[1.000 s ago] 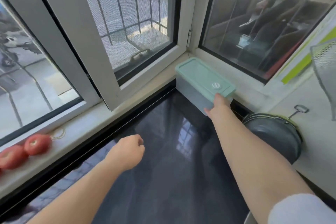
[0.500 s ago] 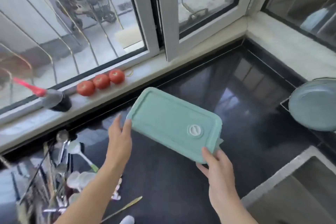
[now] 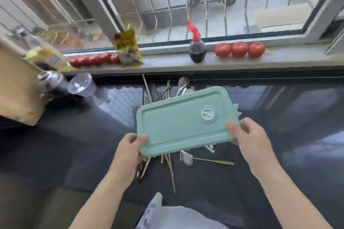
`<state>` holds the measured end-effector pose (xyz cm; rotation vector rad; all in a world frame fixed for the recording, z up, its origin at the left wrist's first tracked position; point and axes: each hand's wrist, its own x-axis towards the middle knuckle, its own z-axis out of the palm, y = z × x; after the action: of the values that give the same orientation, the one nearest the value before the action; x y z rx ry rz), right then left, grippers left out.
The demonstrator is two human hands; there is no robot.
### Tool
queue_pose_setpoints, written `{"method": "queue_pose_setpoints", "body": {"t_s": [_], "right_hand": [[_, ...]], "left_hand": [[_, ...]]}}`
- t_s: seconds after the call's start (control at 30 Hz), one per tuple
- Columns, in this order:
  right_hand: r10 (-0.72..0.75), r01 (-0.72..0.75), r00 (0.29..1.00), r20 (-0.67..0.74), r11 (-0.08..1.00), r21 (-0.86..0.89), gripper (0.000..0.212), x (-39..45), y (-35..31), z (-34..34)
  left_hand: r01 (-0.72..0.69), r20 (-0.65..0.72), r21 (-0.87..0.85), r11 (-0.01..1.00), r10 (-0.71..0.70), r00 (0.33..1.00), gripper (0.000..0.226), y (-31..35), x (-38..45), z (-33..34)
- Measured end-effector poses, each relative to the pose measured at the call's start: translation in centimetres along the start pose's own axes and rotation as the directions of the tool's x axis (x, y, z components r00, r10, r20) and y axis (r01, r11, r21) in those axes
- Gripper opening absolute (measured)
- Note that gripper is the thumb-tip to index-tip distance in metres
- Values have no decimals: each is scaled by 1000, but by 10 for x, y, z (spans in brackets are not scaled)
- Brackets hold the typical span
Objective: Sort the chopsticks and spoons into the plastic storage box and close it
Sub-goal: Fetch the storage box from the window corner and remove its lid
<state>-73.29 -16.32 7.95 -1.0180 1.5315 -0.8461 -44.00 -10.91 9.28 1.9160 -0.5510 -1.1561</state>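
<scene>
Box (image 3: 183,119), lid on, gripped at both ends by left hand (image 3: 130,151) and right hand (image 3: 251,140), carried level above chopsticks (image 3: 170,169) and spoons (image 3: 183,84) on tabletop (image 3: 74,135), likely for setting down.

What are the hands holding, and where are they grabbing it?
Both hold the green storage box: left hand at its left end, right hand at its right end.

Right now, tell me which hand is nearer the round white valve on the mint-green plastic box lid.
Right. The right hand grips the lid's edge just beside the round white valve; the left hand holds the opposite end, far from it.
</scene>
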Motion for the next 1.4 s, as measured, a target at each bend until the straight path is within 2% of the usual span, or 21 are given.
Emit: {"method": "queue_pose_setpoints", "body": {"t_s": [0.07, 0.17, 0.23, 0.33, 0.43, 0.5, 0.57, 0.63, 0.73, 0.77, 0.8, 0.87, 0.9, 0.93, 0.97, 1.03, 1.1, 1.17, 1.23, 1.33, 1.4], "right_hand": [[-26, 27, 999, 34, 999, -42, 58, -6, -19, 44], [-80, 99, 989, 123, 982, -161, 48, -19, -37, 123], [-118, 155, 978, 169, 962, -225, 51, -27, -42, 184], [-114, 180, 968, 223, 935, -305, 50, -36, -46, 283], [-48, 117, 973, 226, 946, -304, 49, -41, -42, 392], [20, 22, 983, 184, 974, -226, 47, -50, -35, 452], [116, -110, 986, 117, 992, -62, 40, -63, -29, 494], [214, -217, 975, 62, 975, 53, 34, -86, -22, 524], [302, -299, 944, 135, 953, -44, 31, -124, -7, 577], [319, -293, 920, 230, 946, -141, 32, -135, -3, 590], [351, -283, 858, 376, 933, -224, 31, -145, -1, 599], [416, -229, 628, 657, 906, -355, 29, -163, -8, 605], [423, -182, 560, 712, 902, -392, 29, -166, -12, 602], [404, -155, 569, 716, 908, -389, 27, -166, -15, 598], [387, -163, 634, 670, 913, -373, 23, -162, -16, 594], [381, -256, 788, 484, 917, -305, 16, -145, -11, 583], [371, -260, 866, 336, 907, -332, 14, -130, -9, 571], [352, -241, 891, 287, 902, -358, 15, -121, -12, 567], [330, -234, 896, 296, 919, -318, 16, -115, -18, 568], [312, -215, 891, 330, 930, -296, 18, -109, -24, 574], [303, -174, 881, 363, 922, -346, 18, -106, -21, 575]], "left_hand": [[-40, -71, -21, 999, 39, 997, 33, -8, 11, -43], [-110, -186, 67, 992, 120, 975, 79, -22, 27, -120], [-119, -263, 92, 989, 140, 955, 91, -33, 43, -176], [-81, -316, 43, 996, 91, 944, 69, -51, 79, -263], [-9, -299, -12, 1000, 5, 954, 48, -67, 135, -352], [42, -248, -63, 997, -56, 967, 33, -68, 161, -401], [32, -211, -184, 982, -71, 975, 22, -66, 178, -436], [-11, -214, -290, 957, -54, 975, 31, -64, 189, -454], [68, -195, -360, 931, -147, 970, 53, -62, 208, -469], [116, -139, -368, 923, -178, 974, 54, -67, 214, -469], [136, -88, -382, 914, -182, 979, 50, -72, 217, -467], [109, -95, -345, 932, -151, 984, 46, -83, 223, -469], [79, -135, -288, 955, -122, 983, 52, -87, 227, -475], [50, -164, -230, 972, -90, 982, 57, -89, 233, -483], [37, -178, -185, 982, -70, 981, 58, -87, 238, -493], [-8, -183, -102, 995, -11, 983, 44, -78, 252, -511], [-77, -237, 59, 995, 89, 967, 30, -66, 268, -526], [-111, -333, 229, 967, 185, 924, 34, -54, 288, -540], [-100, -355, 411, 906, 260, 898, 39, -45, 304, -550], [-39, -283, 685, 727, 315, 906, 47, -39, 297, -546], [-58, -199, 824, 564, 383, 902, 55, -47, 273, -527]]}}
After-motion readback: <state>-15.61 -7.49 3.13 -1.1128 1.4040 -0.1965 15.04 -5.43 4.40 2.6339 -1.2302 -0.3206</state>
